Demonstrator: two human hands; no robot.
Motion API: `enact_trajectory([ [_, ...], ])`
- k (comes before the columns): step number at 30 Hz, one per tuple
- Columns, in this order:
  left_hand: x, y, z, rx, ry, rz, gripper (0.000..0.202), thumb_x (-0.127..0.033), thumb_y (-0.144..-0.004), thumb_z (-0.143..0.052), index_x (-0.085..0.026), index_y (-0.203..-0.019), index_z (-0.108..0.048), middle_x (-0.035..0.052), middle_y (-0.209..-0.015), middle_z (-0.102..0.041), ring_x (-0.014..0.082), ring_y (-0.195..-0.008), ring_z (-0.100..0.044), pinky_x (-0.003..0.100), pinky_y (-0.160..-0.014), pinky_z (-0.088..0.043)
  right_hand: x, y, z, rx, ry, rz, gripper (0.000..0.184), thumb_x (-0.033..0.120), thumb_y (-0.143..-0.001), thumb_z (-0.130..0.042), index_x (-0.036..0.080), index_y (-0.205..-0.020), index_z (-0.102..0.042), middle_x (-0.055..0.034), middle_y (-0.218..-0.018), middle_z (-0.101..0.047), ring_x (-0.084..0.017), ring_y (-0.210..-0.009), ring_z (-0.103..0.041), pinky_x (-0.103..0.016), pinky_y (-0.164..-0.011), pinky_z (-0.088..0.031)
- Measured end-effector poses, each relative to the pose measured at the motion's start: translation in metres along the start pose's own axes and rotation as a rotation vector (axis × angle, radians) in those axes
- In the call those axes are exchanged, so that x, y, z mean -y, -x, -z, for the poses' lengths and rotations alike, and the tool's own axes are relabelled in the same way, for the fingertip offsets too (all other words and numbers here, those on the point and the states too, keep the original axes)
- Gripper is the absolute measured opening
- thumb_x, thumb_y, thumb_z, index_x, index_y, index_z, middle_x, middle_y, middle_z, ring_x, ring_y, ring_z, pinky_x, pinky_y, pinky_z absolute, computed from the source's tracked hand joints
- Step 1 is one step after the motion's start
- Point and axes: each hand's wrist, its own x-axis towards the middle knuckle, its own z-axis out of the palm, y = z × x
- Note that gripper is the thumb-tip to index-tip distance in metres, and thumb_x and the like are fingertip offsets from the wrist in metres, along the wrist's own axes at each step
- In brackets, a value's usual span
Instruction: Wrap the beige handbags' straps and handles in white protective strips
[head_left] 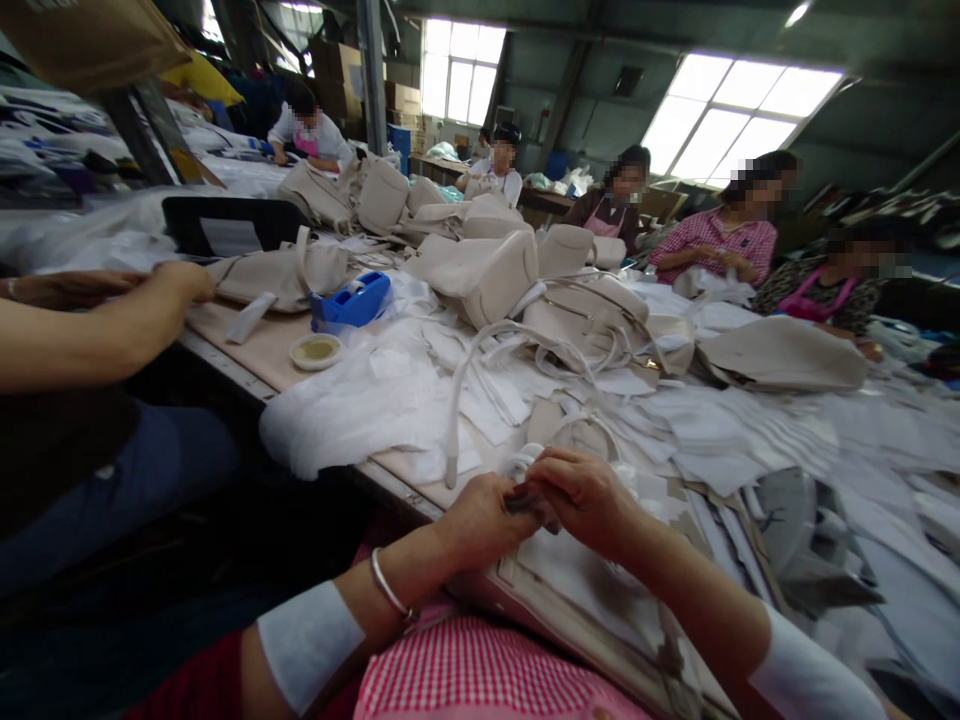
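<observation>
My left hand (484,520) and my right hand (581,495) meet at the near edge of the table (262,350), fingers curled together around a small grey piece (525,500) that I cannot make out clearly. A silver bangle (390,588) circles my left wrist. Beneath my hands lies a flat white and cream panel (570,590) resting against my checked apron. White straps (480,380) loop across the table just beyond my fingers.
Cream handbags (480,275) are heaped mid-table among white paper and fabric scraps. A blue tape dispenser (351,302) and a small dish (316,350) sit to the left. A co-worker's arm (97,325) reaches in at left; several people work along the far side.
</observation>
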Motion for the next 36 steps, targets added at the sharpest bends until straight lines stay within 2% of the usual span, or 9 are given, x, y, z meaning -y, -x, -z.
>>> enact_trajectory([
  [4, 0.004, 0.0, 0.007, 0.037, 0.091, 0.115, 0.031, -0.039, -0.084, -0.06, -0.01, -0.088, -0.073, 0.0018, -0.076, -0.067, 0.0145, -0.066, -0.057, 0.023, -0.058, -0.041, -0.003, 0.017, 0.022, -0.163, -0.003, -0.046, 0.015, 0.016, -0.095, -0.051, 0.019, -0.101, -0.064, -0.0063, -0.091, -0.068, -0.016, -0.084, -0.063, -0.028, -0.075, -0.049],
  [6, 0.006, 0.0, 0.009, 0.063, 0.158, 0.14, 0.032, -0.037, -0.084, -0.059, -0.011, -0.097, -0.073, 0.0033, -0.085, -0.07, 0.0166, -0.073, -0.061, 0.024, -0.063, -0.045, -0.008, 0.032, 0.029, -0.063, 0.041, -0.014, 0.023, 0.014, -0.094, -0.051, 0.02, -0.112, -0.063, -0.0074, -0.1, -0.068, -0.017, -0.087, -0.064, -0.027, -0.075, -0.049],
  [10, 0.008, -0.001, 0.012, 0.059, 0.191, 0.154, 0.034, -0.039, -0.084, -0.061, -0.011, -0.099, -0.073, 0.0057, -0.092, -0.073, 0.0198, -0.081, -0.064, 0.026, -0.068, -0.048, -0.018, 0.054, 0.027, 0.27, 0.27, 0.095, 0.043, 0.009, -0.09, -0.047, 0.023, -0.129, -0.058, -0.0091, -0.107, -0.066, -0.019, -0.088, -0.063, -0.03, -0.074, -0.048],
  [13, 0.008, -0.001, 0.012, 0.064, 0.221, 0.151, 0.036, -0.041, -0.084, -0.062, -0.011, -0.1, -0.072, 0.0066, -0.093, -0.073, 0.0199, -0.082, -0.064, 0.026, -0.068, -0.049, -0.02, 0.055, 0.02, 0.321, 0.395, 0.153, 0.045, 0.01, -0.092, -0.046, 0.024, -0.133, -0.056, -0.0074, -0.099, -0.065, -0.019, -0.084, -0.059, -0.032, -0.074, -0.045],
  [17, 0.007, -0.001, 0.011, 0.054, 0.216, 0.153, 0.035, -0.04, -0.083, -0.062, -0.009, -0.098, -0.07, 0.0067, -0.091, -0.072, 0.019, -0.078, -0.063, 0.025, -0.065, -0.048, -0.012, 0.042, 0.013, 0.312, 0.398, 0.263, 0.025, 0.018, -0.096, -0.047, 0.021, -0.112, -0.067, -0.0049, -0.084, -0.062, -0.018, -0.074, -0.051, -0.032, -0.069, -0.039],
  [20, 0.003, -0.001, 0.009, 0.07, 0.096, 0.148, 0.033, -0.039, -0.085, -0.058, -0.01, -0.097, -0.069, 0.0059, -0.089, -0.071, 0.0186, -0.075, -0.062, 0.025, -0.063, -0.047, 0.0, 0.024, 0.01, 0.237, 0.347, 0.262, 0.025, 0.014, -0.095, -0.045, 0.018, -0.093, -0.069, -0.0059, -0.08, -0.063, -0.018, -0.073, -0.05, -0.033, -0.071, -0.037],
  [25, -0.01, -0.005, 0.013, 0.181, -0.123, -0.027, 0.027, -0.026, -0.088, -0.047, -0.014, -0.096, -0.07, 0.0063, -0.09, -0.071, 0.02, -0.082, -0.062, 0.026, -0.071, -0.046, 0.004, -0.012, 0.008, 0.2, 0.249, 0.225, 0.02, 0.01, -0.087, -0.056, 0.021, -0.088, -0.072, -0.008, -0.112, -0.068, -0.023, -0.104, -0.057, -0.037, -0.086, -0.037],
  [28, -0.014, -0.004, 0.015, 0.207, -0.119, -0.058, 0.034, -0.03, -0.093, -0.041, -0.013, -0.097, -0.069, 0.0061, -0.086, -0.069, 0.0196, -0.08, -0.06, 0.027, -0.07, -0.046, -0.004, -0.02, 0.003, 0.234, 0.137, 0.193, 0.016, 0.011, -0.086, -0.059, 0.02, -0.081, -0.071, -0.0054, -0.093, -0.072, -0.019, -0.092, -0.061, -0.035, -0.084, -0.038],
  [36, -0.001, 0.0, 0.0, 0.022, -0.032, 0.005, 0.032, -0.04, -0.09, -0.052, -0.015, -0.09, -0.071, 0.0022, -0.079, -0.067, 0.0166, -0.072, -0.058, 0.026, -0.064, -0.041, -0.011, -0.014, -0.011, 0.046, -0.079, 0.078, 0.016, 0.018, -0.089, -0.062, 0.018, -0.074, -0.069, -0.0039, -0.072, -0.068, -0.015, -0.071, -0.061, -0.029, -0.072, -0.045],
])
